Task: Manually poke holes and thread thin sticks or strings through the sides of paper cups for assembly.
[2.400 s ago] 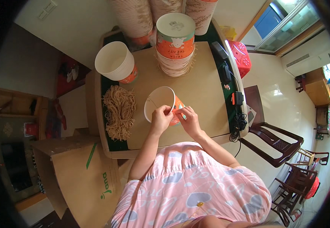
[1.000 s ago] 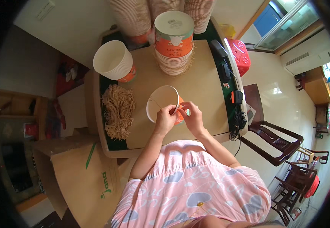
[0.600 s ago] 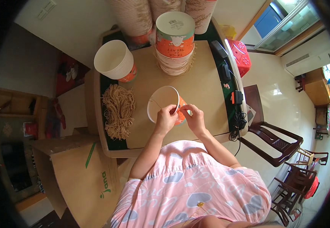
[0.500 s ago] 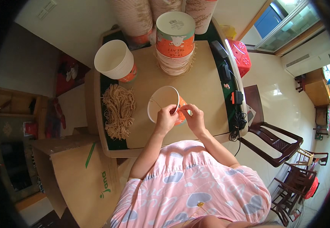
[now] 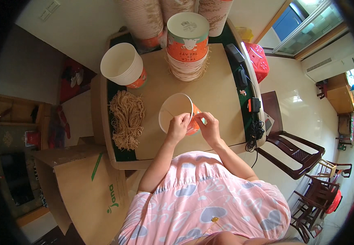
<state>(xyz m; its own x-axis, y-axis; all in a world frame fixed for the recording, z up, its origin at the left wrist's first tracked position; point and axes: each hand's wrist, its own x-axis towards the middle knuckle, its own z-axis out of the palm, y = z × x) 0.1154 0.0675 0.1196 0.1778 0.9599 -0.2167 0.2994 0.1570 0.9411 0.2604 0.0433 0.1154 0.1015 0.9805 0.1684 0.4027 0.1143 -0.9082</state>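
Both hands are closed on one orange-and-white paper bucket (image 5: 177, 116), tilted near the table's near edge: left hand (image 5: 178, 127) pinched at its rim, right hand (image 5: 208, 127) gripping the side. Its handle appears unfinished; only a thin strand is seen across the mouth. A bundle of tan cords (image 5: 126, 118) is left unused at left. Stacked buckets (image 5: 187, 47) are set farther back on the wooden table (image 5: 217, 94). Chairs (image 5: 297, 153) and tiled floor are seen right.
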